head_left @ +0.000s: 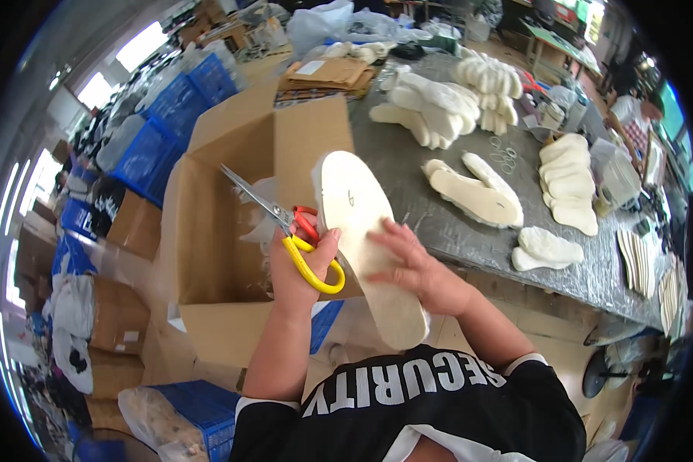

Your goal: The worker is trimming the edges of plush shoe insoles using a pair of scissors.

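My left hand (291,269) is closed around a pair of scissors (296,245) with one yellow and one red handle loop, the blades pointing up and left. Its thumb also pins the edge of a cream fleece-backed insole (356,223), which faces me with its smooth side and bears a small dark mark near the top. Across the middle of that insole, my right hand (412,269) rests with fingers spread flat. Behind my left hand stands an open cardboard box (223,239); pale scraps show inside it, partly hidden by the hand and scissors.
On the grey worktable (408,192) lie a loose pair of insoles (473,192), fluffy insole piles (431,108), a stack (568,181) at right and a smaller bundle (545,249). Blue crates (150,158) stand at far left; another crate (208,416) sits below. A person (631,123) is at far right.
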`<state>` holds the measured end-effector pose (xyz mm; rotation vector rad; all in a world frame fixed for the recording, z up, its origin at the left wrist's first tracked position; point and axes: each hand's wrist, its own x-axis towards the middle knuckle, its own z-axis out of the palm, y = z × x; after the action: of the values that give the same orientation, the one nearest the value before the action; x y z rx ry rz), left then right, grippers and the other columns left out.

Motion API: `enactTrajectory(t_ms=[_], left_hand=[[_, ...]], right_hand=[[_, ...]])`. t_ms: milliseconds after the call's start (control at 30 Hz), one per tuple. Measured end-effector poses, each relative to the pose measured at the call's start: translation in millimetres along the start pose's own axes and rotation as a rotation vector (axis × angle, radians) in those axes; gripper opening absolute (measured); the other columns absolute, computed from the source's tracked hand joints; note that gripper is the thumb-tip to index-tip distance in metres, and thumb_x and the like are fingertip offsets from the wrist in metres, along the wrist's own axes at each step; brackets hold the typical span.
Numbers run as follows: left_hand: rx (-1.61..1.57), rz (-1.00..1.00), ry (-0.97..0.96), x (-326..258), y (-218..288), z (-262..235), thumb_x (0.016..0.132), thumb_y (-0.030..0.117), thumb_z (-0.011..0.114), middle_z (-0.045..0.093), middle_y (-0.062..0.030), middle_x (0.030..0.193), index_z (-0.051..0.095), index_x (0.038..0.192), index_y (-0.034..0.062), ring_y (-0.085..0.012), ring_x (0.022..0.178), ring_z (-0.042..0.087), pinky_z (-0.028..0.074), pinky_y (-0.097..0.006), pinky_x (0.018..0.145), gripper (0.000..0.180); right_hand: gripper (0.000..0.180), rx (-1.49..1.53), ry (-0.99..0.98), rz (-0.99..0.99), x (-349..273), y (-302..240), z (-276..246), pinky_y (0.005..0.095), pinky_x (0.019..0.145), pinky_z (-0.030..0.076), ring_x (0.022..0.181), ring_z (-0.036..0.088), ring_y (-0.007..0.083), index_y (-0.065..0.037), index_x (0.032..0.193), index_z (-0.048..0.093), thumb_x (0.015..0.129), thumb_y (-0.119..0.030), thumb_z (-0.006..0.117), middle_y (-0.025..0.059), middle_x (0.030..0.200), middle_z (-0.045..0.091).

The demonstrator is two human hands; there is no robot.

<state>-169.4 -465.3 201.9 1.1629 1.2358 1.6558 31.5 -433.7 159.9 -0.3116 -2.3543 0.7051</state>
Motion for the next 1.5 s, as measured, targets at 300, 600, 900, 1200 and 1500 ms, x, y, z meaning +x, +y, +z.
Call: enactTrajectory(t_ms=[300, 600, 900, 1200, 1500], left_hand=[[0.357, 0.113, -0.196, -10, -23, 77, 0.071, -0.002, 0.065, 0.049, -0.0001, 0.066, 0.05, 0.081, 0.0024, -0.0063, 0.059, 0.047, 0.038, -0.022, 0.053, 0.019], [0.563, 0.27, -0.739, -7, -13, 125, 0.068, -0.006, 0.064, 0.054, -0.0056, 0.084, 0.049, 0.097, -0.0001, -0.0108, 0.073, 0.049, 0.044, -0.024, 0.068, 0.033], [0.449, 0.213, -0.364, -24, -39, 115, 0.074, 0.007, 0.069, 0.057, -0.0096, 0.09, 0.049, 0.103, 0.0, -0.0133, 0.076, 0.057, 0.046, -0.027, 0.069, 0.036], [1.161, 0.303, -0.445, -62, -18, 105, 0.078, 0.015, 0.063, 0.052, -0.02, 0.1, 0.044, 0.105, -0.0063, -0.0375, 0.09, 0.052, 0.044, -0.041, 0.077, 0.04], [1.404, 0.419, -0.508, -67, -20, 117, 0.072, 0.005, 0.058, 0.048, -0.0205, 0.105, 0.042, 0.108, -0.0079, -0.0355, 0.095, 0.051, 0.046, -0.039, 0.078, 0.042]], right_hand=[[0.068, 0.846, 0.428, 0.465, -48, 44, -79, 0.0376, 0.087, 0.041, 0.11, 0.048, 0.0229, -0.007, 0.135, 0.029, 0.084, -0.042, 0.057, 0.0103, 0.126, 0.044], [0.092, 1.868, -0.36, 1.073, -122, 81, -69, 0.0595, 0.084, 0.042, 0.103, 0.051, 0.046, -0.008, 0.13, 0.038, 0.069, -0.078, 0.038, 0.0357, 0.119, 0.041], [0.044, 2.01, 0.675, 0.575, -137, 72, -26, 0.0457, 0.095, 0.04, 0.098, 0.058, 0.0292, -0.002, 0.111, 0.052, 0.069, 0.0, 0.064, 0.0141, 0.102, 0.061], [0.033, 1.942, 0.68, 0.021, -134, 89, -39, 0.0396, 0.093, 0.041, 0.1, 0.057, 0.0255, -0.015, 0.094, 0.053, 0.07, 0.003, 0.066, 0.0062, 0.099, 0.063], [0.027, 1.861, 0.621, 0.014, -130, 82, -44, 0.0435, 0.09, 0.043, 0.099, 0.057, 0.0286, -0.011, 0.084, 0.047, 0.072, -0.002, 0.069, 0.008, 0.095, 0.063]])
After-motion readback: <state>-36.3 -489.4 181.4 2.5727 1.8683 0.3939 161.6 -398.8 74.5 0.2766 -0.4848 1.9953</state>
